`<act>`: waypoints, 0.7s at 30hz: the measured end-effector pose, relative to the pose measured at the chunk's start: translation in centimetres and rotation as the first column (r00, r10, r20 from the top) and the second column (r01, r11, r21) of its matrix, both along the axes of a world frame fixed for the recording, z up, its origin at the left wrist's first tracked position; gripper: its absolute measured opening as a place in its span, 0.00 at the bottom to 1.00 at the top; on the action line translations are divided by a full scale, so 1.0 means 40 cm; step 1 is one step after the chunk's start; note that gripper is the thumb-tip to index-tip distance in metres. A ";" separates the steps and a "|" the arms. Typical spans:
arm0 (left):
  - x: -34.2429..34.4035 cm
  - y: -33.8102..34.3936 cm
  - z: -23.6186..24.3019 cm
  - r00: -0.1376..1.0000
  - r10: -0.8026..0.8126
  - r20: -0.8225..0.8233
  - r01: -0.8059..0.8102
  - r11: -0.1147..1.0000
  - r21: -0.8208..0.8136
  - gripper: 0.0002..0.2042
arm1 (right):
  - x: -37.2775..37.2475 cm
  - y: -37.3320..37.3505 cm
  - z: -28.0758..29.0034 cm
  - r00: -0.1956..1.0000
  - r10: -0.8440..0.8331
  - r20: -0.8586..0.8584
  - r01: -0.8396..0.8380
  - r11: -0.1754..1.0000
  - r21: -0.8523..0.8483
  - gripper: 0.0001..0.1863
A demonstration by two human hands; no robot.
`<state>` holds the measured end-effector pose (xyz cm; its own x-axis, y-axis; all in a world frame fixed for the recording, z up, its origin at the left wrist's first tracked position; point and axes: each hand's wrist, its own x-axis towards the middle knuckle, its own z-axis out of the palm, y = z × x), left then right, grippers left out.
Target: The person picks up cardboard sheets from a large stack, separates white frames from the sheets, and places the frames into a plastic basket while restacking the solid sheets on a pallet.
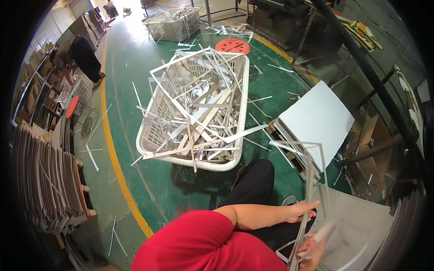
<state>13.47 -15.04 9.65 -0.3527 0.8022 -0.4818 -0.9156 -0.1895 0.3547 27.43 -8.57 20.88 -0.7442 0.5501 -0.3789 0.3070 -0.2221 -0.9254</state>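
My left arm, in a red sleeve, reaches across to the right. Its hand, my left hand (pixel 300 211), is closed around thin pale cardboard strips (pixel 310 178), which form tall, narrow frame-like outlines. Lower down, my right hand (pixel 313 252) is curled at the lower part of the same strips and partly blurred by motion. A pale smeared shape beside its fingers is too blurred to name. Below and right of the hands lies a large grey-white board (pixel 355 217). A stack of white-topped cardboard sheets (pixel 318 119) sits just beyond the strips.
A white plastic basket (pixel 246 90) heaped with offcut strips stands ahead. Another full basket (pixel 169 29) and a red perforated disc (pixel 233 46) are farther off. Stacked boards (pixel 49 176) line the left side. A person (pixel 81 56) bends there. Loose strips litter the green floor (pixel 122 90).
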 end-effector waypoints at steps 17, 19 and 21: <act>-0.216 -0.337 0.210 0.794 0.595 0.125 -0.505 0.531 0.681 0.19 | -0.255 -0.106 0.072 0.922 0.356 -0.150 -0.369 0.927 -0.066 0.21; -0.270 -0.426 0.223 0.772 0.603 0.201 -0.531 0.438 0.726 0.17 | -0.308 -0.069 0.031 0.971 0.161 -0.175 -0.177 0.981 -0.084 0.17; -0.322 -0.530 0.238 0.709 0.703 0.051 -0.466 0.414 0.782 0.17 | -0.316 -0.009 -0.027 0.990 0.072 -0.124 -0.088 0.988 -0.125 0.14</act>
